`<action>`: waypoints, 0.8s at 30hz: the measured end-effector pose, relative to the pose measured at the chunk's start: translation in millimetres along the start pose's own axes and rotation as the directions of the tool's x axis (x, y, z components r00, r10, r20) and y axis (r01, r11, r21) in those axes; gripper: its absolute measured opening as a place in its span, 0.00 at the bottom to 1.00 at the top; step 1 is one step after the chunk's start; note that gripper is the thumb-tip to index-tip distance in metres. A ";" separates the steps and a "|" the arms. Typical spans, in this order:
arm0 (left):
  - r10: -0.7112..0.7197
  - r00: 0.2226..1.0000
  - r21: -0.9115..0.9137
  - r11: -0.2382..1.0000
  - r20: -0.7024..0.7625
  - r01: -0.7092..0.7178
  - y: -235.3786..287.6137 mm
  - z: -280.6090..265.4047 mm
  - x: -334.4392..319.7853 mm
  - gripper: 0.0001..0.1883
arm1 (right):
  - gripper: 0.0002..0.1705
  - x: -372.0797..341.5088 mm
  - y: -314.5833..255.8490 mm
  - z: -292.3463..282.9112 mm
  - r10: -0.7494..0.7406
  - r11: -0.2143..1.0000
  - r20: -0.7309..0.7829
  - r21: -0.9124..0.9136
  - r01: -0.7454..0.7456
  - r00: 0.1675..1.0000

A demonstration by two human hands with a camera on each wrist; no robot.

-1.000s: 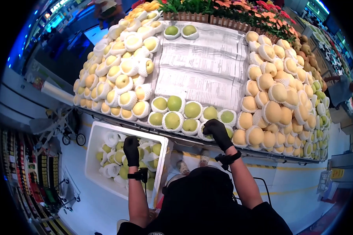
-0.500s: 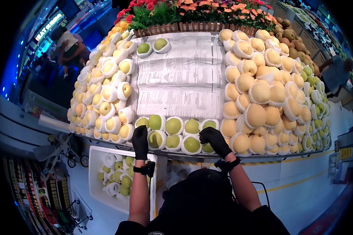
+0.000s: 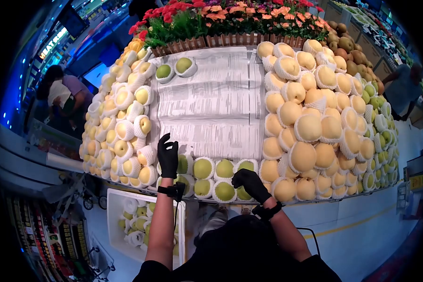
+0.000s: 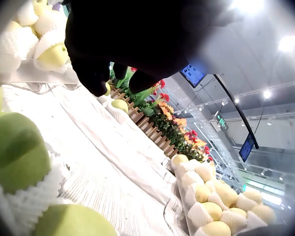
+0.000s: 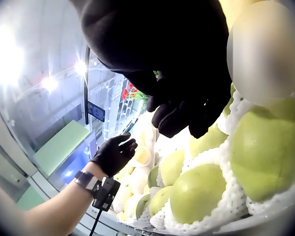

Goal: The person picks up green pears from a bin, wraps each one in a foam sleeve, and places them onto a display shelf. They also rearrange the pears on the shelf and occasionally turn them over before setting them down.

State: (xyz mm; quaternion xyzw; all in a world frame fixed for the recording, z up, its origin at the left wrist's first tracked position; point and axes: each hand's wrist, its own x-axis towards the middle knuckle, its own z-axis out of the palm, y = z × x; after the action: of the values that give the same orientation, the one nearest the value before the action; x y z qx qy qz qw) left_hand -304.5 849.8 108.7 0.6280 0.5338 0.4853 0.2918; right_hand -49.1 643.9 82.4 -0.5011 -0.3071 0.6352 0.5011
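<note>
My left hand [image 3: 168, 157], in a black glove, is raised at the left end of two rows of green pears [image 3: 203, 168], thumb and fingers apart and nothing held. From the left wrist, the gloved hand [image 4: 132, 44] hangs above the paper lining, with green pears [image 4: 17, 152] close beside it. At the right end of the rows, my right hand [image 3: 250, 184] has its fingers loosely bent over the front pears; it partly hides them. The right wrist view shows those fingers [image 5: 172, 118] right above pears in white foam nets [image 5: 206, 196], with no fruit between them.
Paper lining [image 3: 207, 108] covers the display's middle, with two green pears [image 3: 174, 69] at its far left corner. Netted yellow pears pile up left [image 3: 122, 127] and right [image 3: 310, 127]. Flowers [image 3: 239, 19] stand behind a small fence. A white foam box [image 3: 141, 192] of green pears sits below.
My left hand has gone from over the foam box up to the display, and its fingers have spread. The right hand stays by the right end of the rows. The head view has shifted.
</note>
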 end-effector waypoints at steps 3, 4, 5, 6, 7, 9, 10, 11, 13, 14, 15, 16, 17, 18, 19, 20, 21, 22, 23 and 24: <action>-0.017 1.000 0.023 1.000 0.009 0.017 -16.2 4.8 32.3 0.28 | 0.09 3.0 0.9 4.8 -0.061 0.998 -0.026 -0.027 0.061 0.998; -0.046 0.999 -0.020 0.999 0.025 0.046 -17.4 6.6 43.9 0.29 | 0.10 1.2 -2.3 6.7 -0.072 0.996 -0.047 -0.048 0.070 0.996; -0.054 0.997 -0.028 0.998 0.051 0.055 -18.8 9.0 55.0 0.30 | 0.11 0.7 -5.5 8.7 -0.068 0.998 -0.048 -0.009 0.067 0.997; -0.060 0.995 -0.035 0.997 0.077 0.063 -15.2 11.9 66.3 0.31 | 0.11 2.2 -6.8 9.8 -0.068 0.997 -0.070 -0.045 0.065 0.995; -0.042 0.995 -0.037 0.998 0.087 0.046 -17.0 15.6 77.5 0.32 | 0.11 3.4 -7.2 11.0 -0.068 0.995 -0.091 -0.081 0.061 0.994; -0.001 0.992 -0.005 1.000 0.126 0.002 -19.4 24.7 101.2 0.34 | 0.11 4.4 -7.9 13.6 -0.063 0.994 -0.120 -0.097 0.052 0.991; 0.010 0.988 -0.010 1.000 0.153 -0.008 -19.9 30.8 113.1 0.35 | 0.11 5.6 -9.2 14.0 -0.063 0.995 -0.131 -0.080 0.053 0.989; -0.036 0.985 -0.012 0.999 0.169 0.038 -20.6 36.4 124.9 0.36 | 0.11 6.7 -9.7 14.2 -0.061 0.997 -0.141 -0.062 0.053 0.988; -0.031 0.983 -0.004 0.999 0.182 0.032 -17.5 47.5 149.2 0.37 | 0.10 9.3 -7.8 13.4 -0.086 0.996 -0.153 -0.052 0.079 0.985; -0.036 0.980 -0.013 0.999 0.194 0.040 -16.4 52.5 161.0 0.38 | 0.10 10.4 -7.0 13.1 -0.099 0.995 -0.157 -0.047 0.092 0.983; 0.021 0.987 0.035 0.999 0.159 -0.027 -12.8 58.3 171.2 0.38 | 0.10 10.7 -8.0 13.6 -0.110 0.993 -0.164 -0.067 0.100 0.980; 0.090 0.987 0.041 0.995 0.132 -0.096 -10.7 65.0 181.5 0.39 | 0.10 10.4 -10.4 14.5 -0.122 0.990 -0.170 -0.088 0.108 0.978; 0.114 0.987 0.053 0.991 0.112 -0.121 -8.4 70.9 191.4 0.40 | 0.10 10.9 -12.7 14.9 -0.135 0.987 -0.176 -0.111 0.117 0.975; 0.139 0.986 0.064 0.987 0.091 -0.146 -6.1 77.1 200.7 0.40 | 0.10 11.7 -13.6 14.7 -0.156 0.979 -0.179 -0.159 0.128 0.971; 0.109 0.985 0.077 0.990 0.136 -0.120 1.7 80.7 209.2 0.44 | 0.10 11.5 -13.6 14.5 -0.176 0.969 -0.183 -0.206 0.137 0.967; 0.174 0.973 0.101 0.976 0.153 -0.191 -0.5 87.3 221.7 0.46 | 0.10 10.6 -13.9 14.6 -0.195 0.956 -0.185 -0.254 0.144 0.963; 0.238 0.956 0.123 0.958 0.171 -0.260 0.1 93.4 234.9 0.47 | 0.11 8.6 -15.5 14.5 -0.181 0.954 -0.204 -0.274 0.121 0.962; 0.299 0.935 0.141 0.934 0.190 -0.328 -0.4 100.5 244.3 0.49 | 0.11 7.4 -15.2 13.9 -0.163 0.965 -0.227 -0.238 0.108 0.960; 0.320 0.925 0.172 0.919 0.206 -0.356 -1.0 107.0 252.8 0.52 | 0.11 6.3 -14.4 13.3 -0.145 0.975 -0.251 -0.201 0.095 0.957; 0.388 0.900 0.175 0.889 0.199 -0.423 -9.0 118.2 267.1 0.53 | 0.12 4.5 -13.0 12.5 -0.126 0.983 -0.277 -0.161 0.083 0.952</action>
State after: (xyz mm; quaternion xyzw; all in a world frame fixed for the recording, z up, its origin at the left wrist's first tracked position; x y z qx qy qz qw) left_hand -210.1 1124.8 137.9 0.7901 0.4146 0.4237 0.1560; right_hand -56.6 653.5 96.4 -0.6064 -0.3036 0.5040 0.5349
